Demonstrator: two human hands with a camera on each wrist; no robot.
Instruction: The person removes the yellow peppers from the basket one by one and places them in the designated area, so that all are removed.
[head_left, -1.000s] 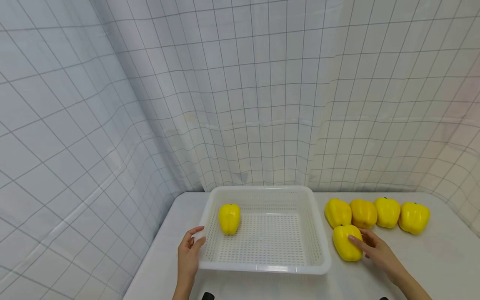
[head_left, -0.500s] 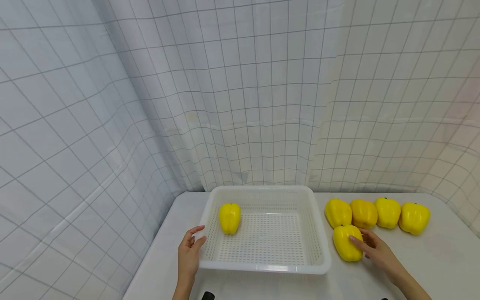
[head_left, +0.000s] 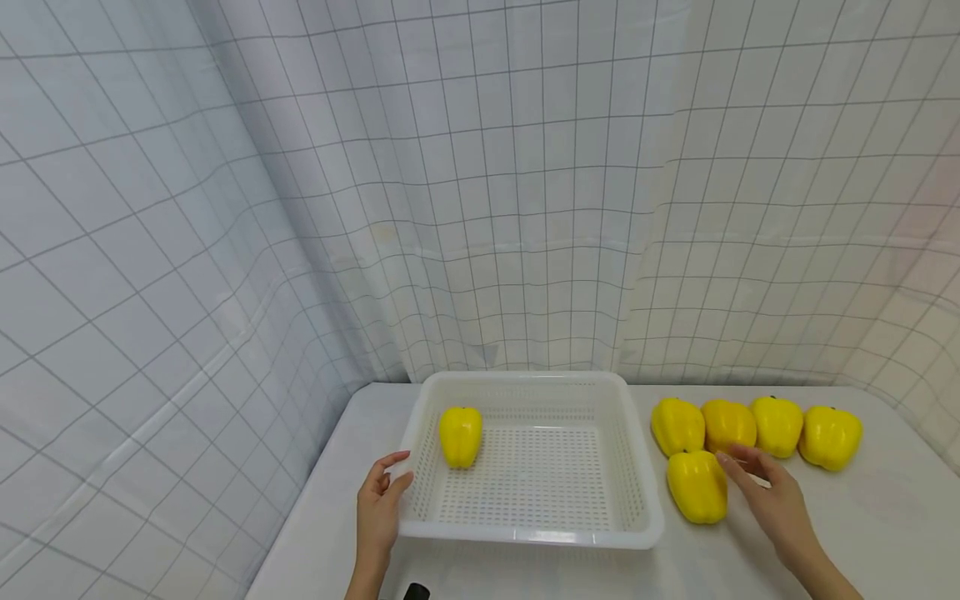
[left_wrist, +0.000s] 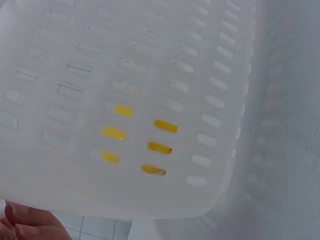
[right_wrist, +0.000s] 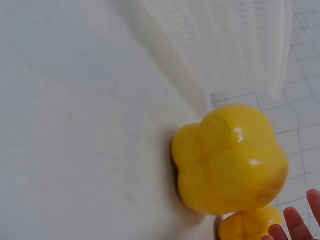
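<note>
A white plastic basket point(head_left: 525, 538) stands on the table with one yellow bell pepper point(head_left: 461, 437) inside, near its left wall. At the basket's left rim, my left hand point(head_left: 378, 512) holds the edge between fingers and thumb; in the left wrist view its fingertips point(left_wrist: 32, 222) lie by the rim. To the right of the basket, a yellow bell pepper point(head_left: 697, 487) rests on the table in front of a row of others. My right hand point(head_left: 772, 496) hovers just right of this pepper, fingers spread and holding nothing. The right wrist view shows a gap between its fingers point(right_wrist: 296, 225) and the large pepper point(right_wrist: 232, 160).
Several yellow bell peppers point(head_left: 777, 427) line the back right of the table point(head_left: 862, 533). Grid-patterned white curtains point(head_left: 525, 208) hang behind and to the left. A black object point(head_left: 416, 592) shows at the bottom edge.
My right hand has let go of the front pepper and drawn slightly to the right. The pepper stays in place. The left hand and basket have not moved.
</note>
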